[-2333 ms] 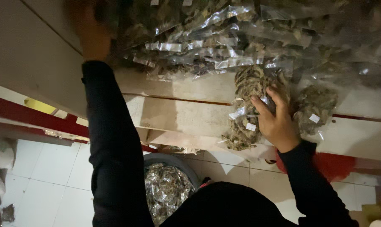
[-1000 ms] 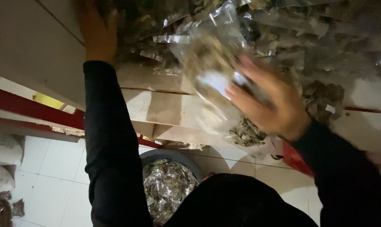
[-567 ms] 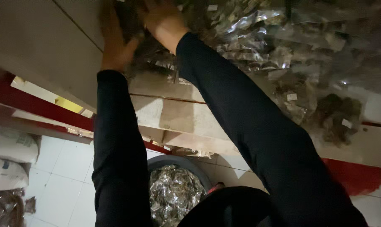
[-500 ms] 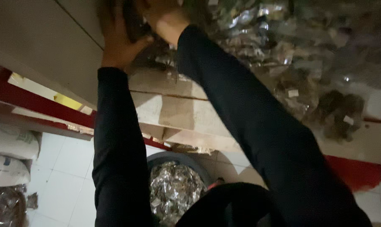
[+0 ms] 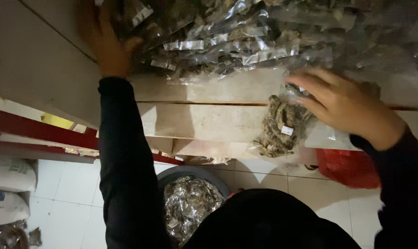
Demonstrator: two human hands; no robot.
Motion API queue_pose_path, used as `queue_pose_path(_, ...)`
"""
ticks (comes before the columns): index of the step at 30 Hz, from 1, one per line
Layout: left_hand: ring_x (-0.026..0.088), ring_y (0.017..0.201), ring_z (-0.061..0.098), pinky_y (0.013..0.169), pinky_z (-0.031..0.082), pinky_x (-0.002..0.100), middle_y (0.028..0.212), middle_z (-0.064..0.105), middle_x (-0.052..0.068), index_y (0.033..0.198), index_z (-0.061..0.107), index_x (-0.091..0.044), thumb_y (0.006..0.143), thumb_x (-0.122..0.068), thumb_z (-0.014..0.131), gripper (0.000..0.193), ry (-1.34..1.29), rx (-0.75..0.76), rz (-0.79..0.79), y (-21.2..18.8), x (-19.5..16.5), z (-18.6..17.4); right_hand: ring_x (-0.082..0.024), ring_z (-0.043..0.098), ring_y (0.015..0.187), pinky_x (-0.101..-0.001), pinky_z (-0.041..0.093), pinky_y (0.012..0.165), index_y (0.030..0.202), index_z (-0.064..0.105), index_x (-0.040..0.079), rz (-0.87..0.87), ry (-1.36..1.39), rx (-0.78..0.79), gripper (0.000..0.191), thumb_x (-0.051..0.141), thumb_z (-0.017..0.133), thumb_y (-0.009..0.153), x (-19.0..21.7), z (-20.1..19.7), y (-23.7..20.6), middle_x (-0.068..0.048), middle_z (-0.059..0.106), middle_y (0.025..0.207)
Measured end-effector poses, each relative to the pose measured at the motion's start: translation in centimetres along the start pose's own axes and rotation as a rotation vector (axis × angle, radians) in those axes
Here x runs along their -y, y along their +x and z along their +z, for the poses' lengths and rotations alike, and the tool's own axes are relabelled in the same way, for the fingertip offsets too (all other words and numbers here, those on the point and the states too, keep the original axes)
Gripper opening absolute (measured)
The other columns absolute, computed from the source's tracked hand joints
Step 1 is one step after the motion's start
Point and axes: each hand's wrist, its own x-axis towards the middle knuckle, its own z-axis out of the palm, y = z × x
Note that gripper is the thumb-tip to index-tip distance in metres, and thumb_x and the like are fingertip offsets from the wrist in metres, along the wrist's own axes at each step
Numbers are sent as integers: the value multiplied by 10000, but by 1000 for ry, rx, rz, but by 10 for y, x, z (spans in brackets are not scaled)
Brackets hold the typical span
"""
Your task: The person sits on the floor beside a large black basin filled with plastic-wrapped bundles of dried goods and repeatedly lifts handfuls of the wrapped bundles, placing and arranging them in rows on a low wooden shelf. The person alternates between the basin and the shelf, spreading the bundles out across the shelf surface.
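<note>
Clear plastic is wrapping a clump of dried brown herbs, and this small packet (image 5: 283, 127) is lying at the near edge of the pale counter (image 5: 204, 122), right of centre. The right hand (image 5: 345, 103) is resting on its right side, fingers (image 5: 310, 85) spreading apart over the wrap, not clamping it. Far behind, a heap of similar packets (image 5: 227, 37) is covering the counter. The left hand (image 5: 105, 41) is pressing into the heap's left end, fingers apart. Below, a grey tub (image 5: 190, 200) is holding more packets beside a red basin (image 5: 347, 168) on the white tiled floor.
</note>
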Motion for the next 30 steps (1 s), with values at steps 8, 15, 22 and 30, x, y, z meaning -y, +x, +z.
queue_pose_path(8,311,1324,616,1156,501,485,1437,634,135,1519,555,-96,1217,-332,625,389,-197,-43,-13,82,52,17,-289,690,979,-392,568,820,1316,648,139,340,-5,-36,409,214,667,914,9,11,-101,-118,695,1177)
queue_pose_path(15,379,1421,503,1216,386,554,1520,527,204,1532,481,-34,1146,-298,643,496,-97,-178,181,65,43,5,-287,688,1009,-399,567,865,1287,663,120,344,-58,-127,381,227,687,922,18,4,-129,-107,716,1156)
queue_pose_path(22,325,1505,428,1298,307,484,1622,449,132,1628,377,-118,1148,-447,666,650,-75,-177,191,48,58,8,-286,694,1004,-394,570,867,1287,688,116,348,-129,-107,361,188,697,934,9,10,-127,-103,719,1158)
queue_pose_path(30,349,1507,386,1271,293,511,1611,392,161,1642,344,-112,1117,-576,573,737,-336,-231,83,30,49,7,-273,683,1044,-376,560,913,1300,684,143,389,-103,-154,337,231,717,976,4,21,-130,-78,696,1216)
